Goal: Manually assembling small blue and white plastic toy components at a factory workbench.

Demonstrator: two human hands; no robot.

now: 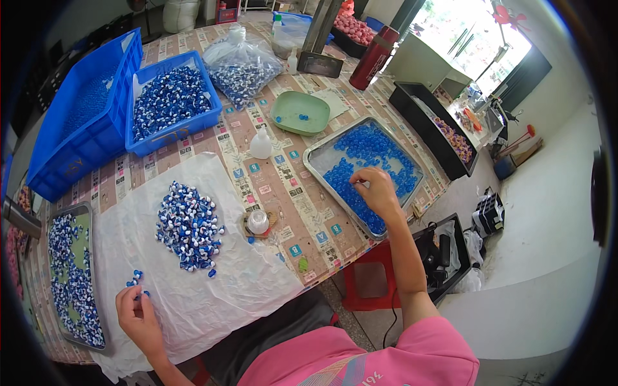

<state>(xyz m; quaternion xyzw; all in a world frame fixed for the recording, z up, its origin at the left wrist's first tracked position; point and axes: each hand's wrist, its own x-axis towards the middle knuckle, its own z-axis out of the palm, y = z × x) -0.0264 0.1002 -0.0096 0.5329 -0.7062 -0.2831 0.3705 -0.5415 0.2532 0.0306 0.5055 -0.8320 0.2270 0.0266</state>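
My left hand point(140, 321) rests low on the white sheet point(248, 283), thumb and fingers pinched around a small blue-and-white piece point(145, 293). Just beyond its fingertips lie a few more blue pieces point(134, 278). A heap of blue, white and dark-blue pieces point(188, 225) sits in the middle of the sheet. Over to the right, my right hand point(376, 188) is above a metal tray point(311, 157) of clear blue beads point(367, 145). Its fingers are pinched together; whatever is between them is too small to make out.
A small clear cup point(258, 222) stands between sheet and tray, near a white squeeze bottle point(261, 144) and green dish point(291, 103). Left are a tray of pieces point(90, 270) and blue crates point(138, 145). Behind stand a filled bag point(241, 67), red flask point(374, 58) and black bin point(457, 168).
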